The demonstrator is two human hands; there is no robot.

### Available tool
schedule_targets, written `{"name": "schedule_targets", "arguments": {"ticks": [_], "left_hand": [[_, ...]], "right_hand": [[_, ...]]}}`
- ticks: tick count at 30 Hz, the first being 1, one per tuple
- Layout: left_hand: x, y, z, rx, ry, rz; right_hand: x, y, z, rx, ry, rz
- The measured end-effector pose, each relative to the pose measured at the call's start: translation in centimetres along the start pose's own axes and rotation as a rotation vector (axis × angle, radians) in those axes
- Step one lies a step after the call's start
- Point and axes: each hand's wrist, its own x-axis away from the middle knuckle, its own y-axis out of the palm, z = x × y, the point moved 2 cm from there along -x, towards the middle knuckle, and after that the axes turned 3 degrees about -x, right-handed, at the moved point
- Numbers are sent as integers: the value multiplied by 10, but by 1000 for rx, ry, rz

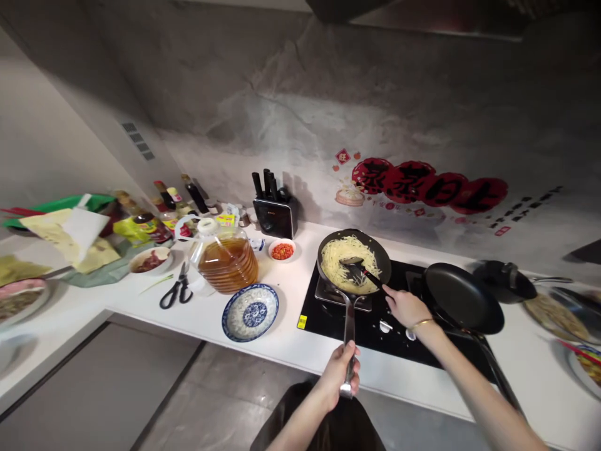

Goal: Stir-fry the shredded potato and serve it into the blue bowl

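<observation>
My left hand (339,374) is closed round the metal handle of a dark frying pan (382,250) on the left burner of the cooktop. Pale shredded strips (338,263), which look like potato, fill much of the pan. In my right hand (409,307) is the black handle of a spatula (372,276), its head resting among the strips. A blue-and-white plate (255,314) lies left of the cooktop, and behind it is a small white bowl of chopped red chilli (282,250).
A large oil jug (228,263), black scissors (176,294) and a bowl of meat (150,260) stand to the left. At the back is a knife block (275,216) near several sauce bottles (150,225). A second black pan (462,297) occupies the cooktop's right side, its handle jutting forward.
</observation>
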Motion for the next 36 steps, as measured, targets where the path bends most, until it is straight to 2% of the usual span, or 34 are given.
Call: {"name": "schedule_targets", "arguments": {"ticks": [3, 6, 10, 13, 15, 18, 20, 23, 26, 28, 31, 34, 36], "left_hand": [[-3, 1, -3, 14, 3, -21], [-2, 2, -4, 3, 4, -19], [0, 1, -3, -10, -16, -6], [2, 0, 2, -9, -29, -14], [2, 0, 5, -4, -32, -23], [2, -1, 7, 9, -30, -22], [1, -1, 6, 15, -31, -16], [1, -2, 4, 12, -37, -8], [2, -3, 4, 1, -23, 1], [2, -3, 5, 0, -11, 1], [2, -3, 5, 14, 0, -6], [2, -2, 4, 23, 5, -8], [1, -2, 4, 25, 5, -11]], "right_hand": [[9, -41, 15, 121, -201, -82], [-5, -62, 0, 289, -322, -59], [-58, -54, -34, 409, -257, 40], [-80, -45, -24, 361, -146, 17], [-70, -45, 1, 312, -108, -12], [-29, -53, 37, 226, -140, -72], [-5, -56, 44, 201, -203, -115], [2, -50, 17, 264, -273, -96], [-29, -39, -23, 362, -233, -9], [-52, -37, -31, 355, -170, -3], [-58, -52, -5, 276, -126, -29], [-27, -82, 38, 218, -210, -72], [-3, -98, 52, 249, -281, -111]]}}
